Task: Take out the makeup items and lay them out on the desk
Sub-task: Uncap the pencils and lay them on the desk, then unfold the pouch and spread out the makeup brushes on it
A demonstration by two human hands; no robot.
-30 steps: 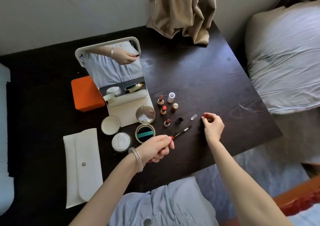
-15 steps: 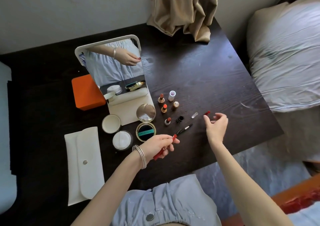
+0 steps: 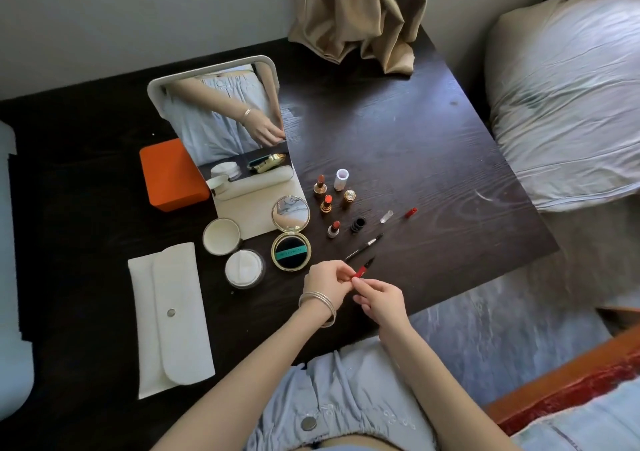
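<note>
A red pen-shaped liner [image 3: 362, 270] is held just above the near part of the dark desk [image 3: 415, 146], its black tip pointing up and away toward the right. The left hand [image 3: 327, 282] pinches it near the middle with curled fingers, silver bangles [image 3: 320, 303] on the wrist. The right hand [image 3: 381, 296] meets it from the near side, fingertips closed on the red lower end, so the two hands are together on the one item.

Just beyond the hands lies a thin black pencil [image 3: 363, 246], slanted the same way. Farther out stand three open lipsticks [image 3: 326, 203] with a white cap [image 3: 341, 179], a gold cap [image 3: 349, 196] and a black cap [image 3: 358, 224] beside them. To the right of those, apart from each other, lie a small clear cap [image 3: 386, 216] and a small red cap [image 3: 411, 212].

Left of the left hand sits an open round compact [image 3: 291, 234], its mirrored lid tipped up. Farther left are an open powder jar [image 3: 244, 269] and its lid [image 3: 221, 236], then a white pouch [image 3: 171, 315] lying flat with its flap snapped. Beyond the compact a standing mirror [image 3: 225, 118] leans back, with an orange box [image 3: 171, 173] touching its left side. A tan curtain [image 3: 356, 14] drapes onto the far edge of the desk.
</note>
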